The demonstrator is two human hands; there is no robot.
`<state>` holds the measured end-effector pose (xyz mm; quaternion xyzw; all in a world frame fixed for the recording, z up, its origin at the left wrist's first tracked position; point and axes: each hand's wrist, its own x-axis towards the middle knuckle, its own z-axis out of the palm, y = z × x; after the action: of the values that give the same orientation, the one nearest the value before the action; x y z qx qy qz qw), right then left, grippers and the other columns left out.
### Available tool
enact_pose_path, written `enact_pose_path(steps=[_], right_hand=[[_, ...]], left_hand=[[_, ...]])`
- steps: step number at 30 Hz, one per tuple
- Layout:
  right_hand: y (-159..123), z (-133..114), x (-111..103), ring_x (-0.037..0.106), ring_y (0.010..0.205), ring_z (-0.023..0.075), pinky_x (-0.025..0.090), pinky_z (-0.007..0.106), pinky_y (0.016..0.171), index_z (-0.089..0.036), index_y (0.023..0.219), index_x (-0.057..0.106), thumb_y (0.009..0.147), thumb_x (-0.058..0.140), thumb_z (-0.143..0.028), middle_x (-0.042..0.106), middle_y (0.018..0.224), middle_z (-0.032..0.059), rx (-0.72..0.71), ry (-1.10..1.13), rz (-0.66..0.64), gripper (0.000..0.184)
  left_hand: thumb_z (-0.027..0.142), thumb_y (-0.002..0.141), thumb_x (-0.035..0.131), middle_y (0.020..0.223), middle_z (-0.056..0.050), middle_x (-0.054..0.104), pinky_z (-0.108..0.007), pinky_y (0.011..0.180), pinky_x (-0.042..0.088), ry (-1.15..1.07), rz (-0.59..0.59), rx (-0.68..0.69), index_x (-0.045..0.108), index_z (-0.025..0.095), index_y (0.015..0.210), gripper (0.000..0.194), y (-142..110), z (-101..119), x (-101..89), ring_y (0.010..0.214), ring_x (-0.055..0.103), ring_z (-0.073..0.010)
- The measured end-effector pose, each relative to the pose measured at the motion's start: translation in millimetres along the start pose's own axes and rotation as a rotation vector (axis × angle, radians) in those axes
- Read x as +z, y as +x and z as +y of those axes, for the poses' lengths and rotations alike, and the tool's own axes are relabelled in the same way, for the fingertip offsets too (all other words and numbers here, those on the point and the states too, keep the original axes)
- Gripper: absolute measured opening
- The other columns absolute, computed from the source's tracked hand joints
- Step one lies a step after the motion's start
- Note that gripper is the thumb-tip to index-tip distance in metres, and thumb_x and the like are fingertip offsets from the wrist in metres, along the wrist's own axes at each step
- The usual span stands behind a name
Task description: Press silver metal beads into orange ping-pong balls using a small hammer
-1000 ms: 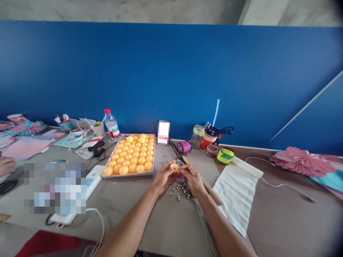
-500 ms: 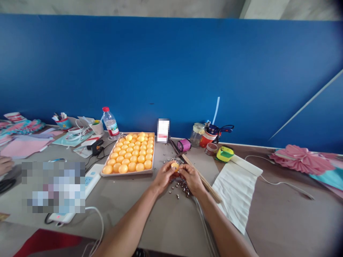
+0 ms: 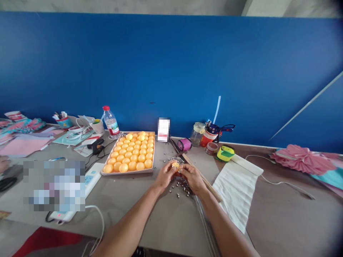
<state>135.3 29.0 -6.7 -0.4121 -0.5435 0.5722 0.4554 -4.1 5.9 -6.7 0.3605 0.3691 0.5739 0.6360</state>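
Note:
My left hand (image 3: pixel 163 176) and my right hand (image 3: pixel 192 177) meet over the grey table (image 3: pixel 166 214), both closed around one small orange ball (image 3: pixel 175 165) pinched between the fingertips. Under and around the hands lies a scatter of small shiny metal beads (image 3: pixel 181 185). To the left of the hands stands a tray (image 3: pixel 128 172) filled with several rows of orange balls (image 3: pixel 132 153). A bundle of thin wooden sticks (image 3: pixel 205 180) lies just right of my right hand.
A white cloth (image 3: pixel 235 191) lies to the right, with a yellow-green tape measure (image 3: pixel 225 153), jars and a pen cup (image 3: pixel 208 137) behind. A water bottle (image 3: pixel 110 123), a power strip (image 3: pixel 89 178), cables and pink paper craft (image 3: pixel 301 159) crowd the edges. Another person's hand (image 3: pixel 4 163) shows far left.
Both hands stay on the orange ball over the beads, with only small finger shifts. The view has tilted slightly.

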Motion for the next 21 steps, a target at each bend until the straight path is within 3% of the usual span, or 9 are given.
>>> enact_pose_path(steps=[6,10,16,21], right_hand=[[-3,-5,2,0.039,0.053,0.0084,0.031,0.023,0.052,-0.016,0.070,0.059,0.068,0.065,-0.042,0.052,0.059,-0.0027,0.008,-0.010,-0.012,0.027],[-3,-5,4,0.042,0.055,0.0092,0.034,0.023,0.054,-0.016,0.070,0.057,0.069,0.064,-0.043,0.052,0.060,-0.0026,-0.007,-0.042,-0.001,0.027],[-1,5,6,0.043,0.052,0.0096,0.035,0.023,0.053,-0.017,0.072,0.056,0.070,0.061,-0.037,0.052,0.058,-0.0036,0.000,-0.047,0.056,0.020],[-1,9,11,0.042,0.049,0.0098,0.034,0.023,0.048,-0.019,0.073,0.052,0.068,0.063,-0.038,0.049,0.056,-0.0047,-0.015,-0.032,0.142,0.023]], left_hand=[[0.029,0.069,0.071,0.094,-0.006,0.066,-0.031,0.081,0.046,0.025,0.017,0.021,0.065,0.019,0.104,0.036,0,2,0.7,0.087,0.059,-0.0209],[0.031,0.071,0.069,0.097,-0.007,0.066,-0.031,0.085,0.044,0.205,0.044,0.102,0.066,0.019,0.104,0.036,0,2,0.7,0.089,0.058,-0.0221],[0.031,0.070,0.071,0.103,-0.007,0.066,-0.032,0.096,0.037,0.321,0.074,0.202,0.067,0.020,0.103,0.035,-2,3,0.4,0.102,0.054,-0.0247],[0.027,0.069,0.072,0.102,-0.007,0.066,-0.030,0.095,0.037,0.298,0.071,0.207,0.068,0.020,0.102,0.034,-5,6,4.2,0.101,0.055,-0.0238]])
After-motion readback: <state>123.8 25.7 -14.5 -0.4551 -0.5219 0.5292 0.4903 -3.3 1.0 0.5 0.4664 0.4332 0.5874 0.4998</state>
